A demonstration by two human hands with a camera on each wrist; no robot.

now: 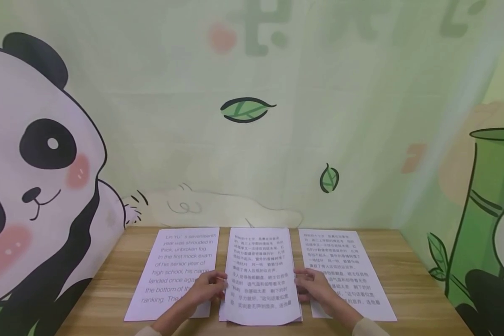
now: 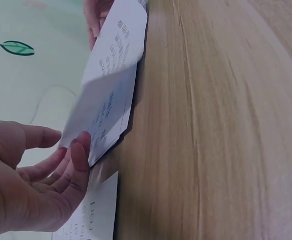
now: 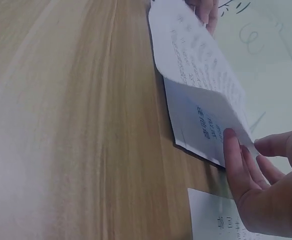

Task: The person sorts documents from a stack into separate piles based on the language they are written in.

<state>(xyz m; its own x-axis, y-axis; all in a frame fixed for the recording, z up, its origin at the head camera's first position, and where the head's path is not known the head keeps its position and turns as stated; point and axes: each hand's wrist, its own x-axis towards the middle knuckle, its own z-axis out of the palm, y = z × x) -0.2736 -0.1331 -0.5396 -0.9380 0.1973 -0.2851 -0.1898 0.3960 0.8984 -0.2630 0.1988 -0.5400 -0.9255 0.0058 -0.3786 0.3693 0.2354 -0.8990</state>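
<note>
A printed sheet of paper (image 1: pixel 258 280) is raised a little above the middle stack, its near edge bowed. My left hand (image 1: pixel 208 288) pinches the left edge of this sheet, and my right hand (image 1: pixel 316 287) pinches the right edge. In the left wrist view, the thumb and fingers of the left hand (image 2: pixel 40 175) meet at the paper's side. Beneath the lifted sheet, the right wrist view shows another printed page (image 3: pixel 193 117) lying on the table. The fingers of the right hand (image 3: pixel 271 185) spread under the sheet's edge there.
On the wooden table (image 1: pixel 96 289), a page with large English print (image 1: pixel 176 266) lies to the left. A page with Chinese print (image 1: pixel 340 261) lies to the right, partly behind the right hand. A cloth backdrop with a panda (image 1: pixel 46 116) stands behind.
</note>
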